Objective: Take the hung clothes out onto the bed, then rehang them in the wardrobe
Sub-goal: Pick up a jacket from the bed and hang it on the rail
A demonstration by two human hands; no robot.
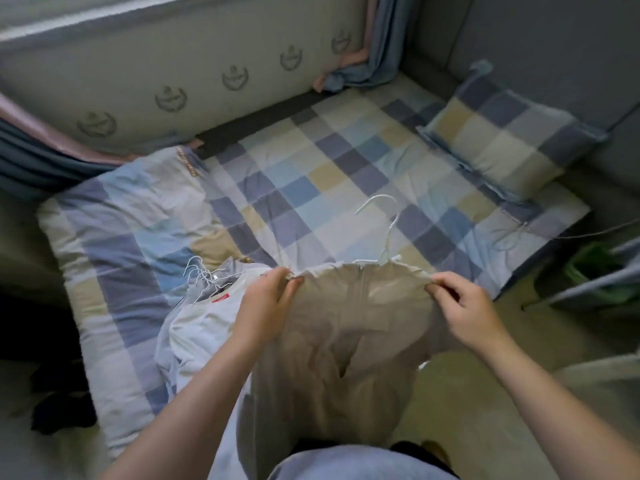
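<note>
A beige garment (346,341) with a zip at its top edge is stretched between my hands above the near edge of the bed (311,188). My left hand (266,299) pinches its top edge on the left, my right hand (464,310) pinches it on the right. A white wire hanger (384,230) sticks up from the garment's top middle, its hook over the checked sheet. To the left lies a pile of white and pale clothes (204,323) with several white hangers (201,271) poking out.
A checked pillow (502,140) rests at the bed's far right, a folded checked quilt (131,216) on the left. Blue and pink curtains (363,64) hang at the back. A green bin (595,268) stands on the floor to the right, dark items (59,407) lie at left.
</note>
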